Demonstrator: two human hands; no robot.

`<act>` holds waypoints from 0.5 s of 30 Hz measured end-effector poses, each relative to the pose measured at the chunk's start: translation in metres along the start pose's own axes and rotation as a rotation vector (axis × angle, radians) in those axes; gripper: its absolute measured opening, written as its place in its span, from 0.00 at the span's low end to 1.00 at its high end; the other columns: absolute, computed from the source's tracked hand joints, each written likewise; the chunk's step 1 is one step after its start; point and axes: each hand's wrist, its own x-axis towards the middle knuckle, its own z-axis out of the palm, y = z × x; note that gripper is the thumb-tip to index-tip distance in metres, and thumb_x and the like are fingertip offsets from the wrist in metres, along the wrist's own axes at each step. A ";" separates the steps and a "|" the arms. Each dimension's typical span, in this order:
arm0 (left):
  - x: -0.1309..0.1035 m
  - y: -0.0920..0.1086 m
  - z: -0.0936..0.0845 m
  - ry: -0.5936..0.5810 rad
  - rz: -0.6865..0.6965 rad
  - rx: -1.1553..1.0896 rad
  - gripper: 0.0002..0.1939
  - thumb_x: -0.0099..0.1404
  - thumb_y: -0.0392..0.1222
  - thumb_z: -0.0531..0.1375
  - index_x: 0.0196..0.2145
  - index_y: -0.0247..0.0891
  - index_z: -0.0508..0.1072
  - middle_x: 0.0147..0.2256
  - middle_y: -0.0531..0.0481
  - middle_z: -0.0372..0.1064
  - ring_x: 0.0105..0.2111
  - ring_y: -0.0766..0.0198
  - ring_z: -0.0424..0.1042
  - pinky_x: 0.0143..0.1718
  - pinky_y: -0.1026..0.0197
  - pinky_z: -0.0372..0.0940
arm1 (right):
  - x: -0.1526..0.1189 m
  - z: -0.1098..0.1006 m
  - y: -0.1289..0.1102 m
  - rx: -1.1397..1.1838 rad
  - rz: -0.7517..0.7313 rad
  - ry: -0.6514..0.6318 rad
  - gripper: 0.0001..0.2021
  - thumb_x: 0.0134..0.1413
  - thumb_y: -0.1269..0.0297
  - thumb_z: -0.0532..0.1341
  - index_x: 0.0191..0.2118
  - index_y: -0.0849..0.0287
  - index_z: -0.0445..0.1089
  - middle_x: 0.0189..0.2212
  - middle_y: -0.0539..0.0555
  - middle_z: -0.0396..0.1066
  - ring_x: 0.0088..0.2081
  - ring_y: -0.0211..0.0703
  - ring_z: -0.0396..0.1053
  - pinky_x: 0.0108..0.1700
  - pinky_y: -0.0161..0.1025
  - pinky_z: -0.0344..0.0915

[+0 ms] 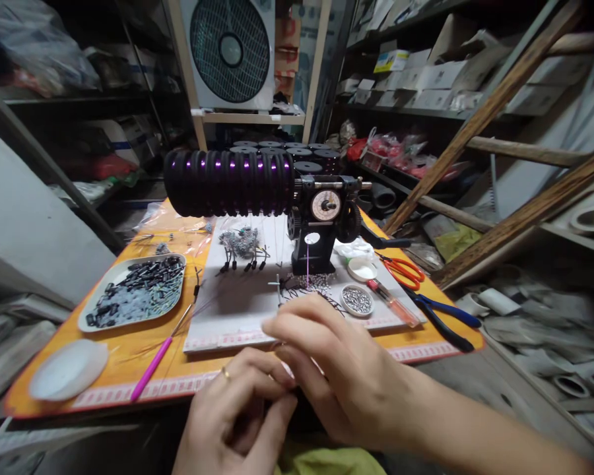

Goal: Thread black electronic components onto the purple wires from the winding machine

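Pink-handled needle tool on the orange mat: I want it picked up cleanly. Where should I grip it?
Grip the pink handle near its middle, from above, fingers across its width. It lies flat and diagonal with bare mat on both sides; the thin metal tip points towards the tray of beads.

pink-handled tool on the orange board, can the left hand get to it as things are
Probably yes. The pink-handled tool lies flat on the orange board, just ahead and to the left of the left hand, with nothing lying over it. But that hand is pressed together with the right hand and would have to let go first.
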 end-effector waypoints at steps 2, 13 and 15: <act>0.003 0.001 0.000 -0.079 -0.364 -0.410 0.15 0.62 0.49 0.67 0.25 0.38 0.71 0.34 0.50 0.71 0.27 0.68 0.67 0.27 0.66 0.62 | -0.013 -0.001 0.001 -0.041 -0.119 0.004 0.09 0.65 0.74 0.52 0.48 0.62 0.66 0.40 0.57 0.74 0.36 0.40 0.71 0.44 0.40 0.72; 0.011 -0.004 0.000 -0.228 -0.883 -0.967 0.20 0.48 0.50 0.76 0.28 0.33 0.75 0.20 0.61 0.54 0.14 0.82 0.41 0.17 0.71 0.39 | -0.047 0.003 0.012 -0.163 -0.245 -0.087 0.05 0.54 0.68 0.62 0.38 0.55 0.73 0.40 0.51 0.79 0.44 0.39 0.74 0.49 0.39 0.68; 0.012 -0.004 0.000 -0.247 -0.883 -0.949 0.20 0.49 0.51 0.76 0.27 0.34 0.74 0.19 0.62 0.52 0.14 0.81 0.40 0.17 0.70 0.39 | -0.042 0.001 0.011 -0.120 -0.235 -0.072 0.04 0.55 0.70 0.61 0.36 0.57 0.72 0.38 0.51 0.79 0.42 0.38 0.74 0.44 0.38 0.67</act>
